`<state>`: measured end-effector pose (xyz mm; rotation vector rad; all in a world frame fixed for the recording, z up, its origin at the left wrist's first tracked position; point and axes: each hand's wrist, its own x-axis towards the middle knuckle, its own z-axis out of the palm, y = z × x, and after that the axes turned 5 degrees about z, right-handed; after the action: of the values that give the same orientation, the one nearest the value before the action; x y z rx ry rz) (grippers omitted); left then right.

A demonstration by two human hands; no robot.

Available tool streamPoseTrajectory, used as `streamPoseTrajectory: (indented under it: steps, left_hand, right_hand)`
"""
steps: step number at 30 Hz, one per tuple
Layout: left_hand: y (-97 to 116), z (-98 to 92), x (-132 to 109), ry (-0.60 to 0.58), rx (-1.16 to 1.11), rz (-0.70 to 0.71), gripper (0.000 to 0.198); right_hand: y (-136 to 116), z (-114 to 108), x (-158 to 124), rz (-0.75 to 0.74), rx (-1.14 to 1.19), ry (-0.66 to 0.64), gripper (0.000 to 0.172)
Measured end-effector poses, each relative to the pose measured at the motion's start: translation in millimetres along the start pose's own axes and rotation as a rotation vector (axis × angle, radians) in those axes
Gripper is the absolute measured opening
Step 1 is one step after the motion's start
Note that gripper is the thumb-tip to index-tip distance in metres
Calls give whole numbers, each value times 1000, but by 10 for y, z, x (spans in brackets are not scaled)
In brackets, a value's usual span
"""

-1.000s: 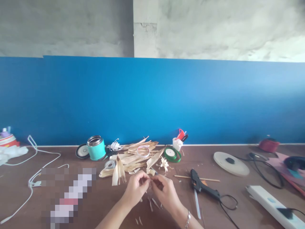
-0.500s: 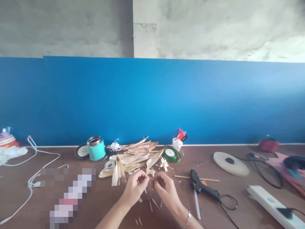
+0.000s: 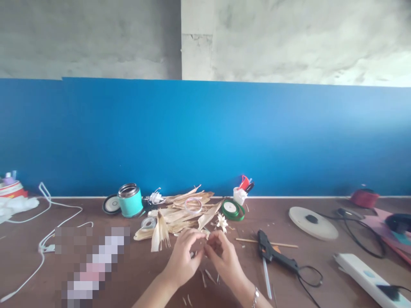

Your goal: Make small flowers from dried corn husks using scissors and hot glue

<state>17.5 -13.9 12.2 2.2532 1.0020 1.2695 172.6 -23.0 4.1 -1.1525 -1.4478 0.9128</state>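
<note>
My left hand (image 3: 184, 259) and my right hand (image 3: 226, 259) meet fingertip to fingertip above the table, thumbs and index fingers curled inward. My right hand pinches a thin pale strip of dried corn husk, mostly hidden by the fingers. What my left fingertips grip is too small to make out. Just beyond the hands lies a heap of dried corn husks (image 3: 180, 214), with a fringed husk piece (image 3: 159, 233) at its near left side. A small husk flower (image 3: 221, 223) with pointed petals rests right of the heap.
Right of my hands lie a black glue gun (image 3: 276, 254), a wooden stick (image 3: 240, 240) and a white power strip (image 3: 369, 273). Behind stand a green ribbon roll (image 3: 236, 212), a white cup of tools (image 3: 239, 196) and a turquoise jar (image 3: 130, 203). A white cable (image 3: 64, 224) runs left.
The hands have drawn closer together, and my left fingertips now touch the right ones. The thin strip that showed between them is now mostly covered. The view has shifted slightly.
</note>
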Motion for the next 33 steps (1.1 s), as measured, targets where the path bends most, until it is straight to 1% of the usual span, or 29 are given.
streamPoseTrajectory:
  steps: [3, 5, 9, 13, 15, 17, 20, 23, 25, 28, 33]
  left_hand:
    - [-6, 14, -1, -46, 44, 29, 30]
    - [-8, 24, 2, -64, 101, 66, 26]
    - [-16, 36, 0, -51, 241, 136, 14]
    - [-47, 31, -8, -34, 299, 181, 11]
    - [-64, 25, -5, -15, 299, 187, 9]
    - [-74, 19, 1, 7, 290, 183, 10]
    - [-81, 19, 12, 32, 260, 175, 13]
    - [-99, 27, 16, 55, 217, 142, 13]
    - [-116, 33, 15, 71, 183, 97, 11]
    - [-124, 32, 13, 76, 139, 16, 10]
    - [-95, 24, 16, 77, 100, -126, 9]
  right_hand:
    - [13, -5, 0, -4, -6, -38, 14]
    - [31, -3, -2, 0, 2, -53, 15]
    - [27, -5, -16, -2, -5, -69, 14]
    - [-26, -23, -29, -12, -2, -101, 4]
    - [-40, -27, -29, -24, -6, -117, 11]
    - [-33, -26, -23, -45, -58, -100, 17]
    - [7, -28, -3, -80, -182, -40, 17]
    - [40, -43, 18, -131, -265, 8, 13]
    - [47, -54, 27, -153, -276, 25, 15]
    - [41, -60, 27, -149, -256, 40, 15]
    - [36, -58, 21, -143, -286, 78, 12]
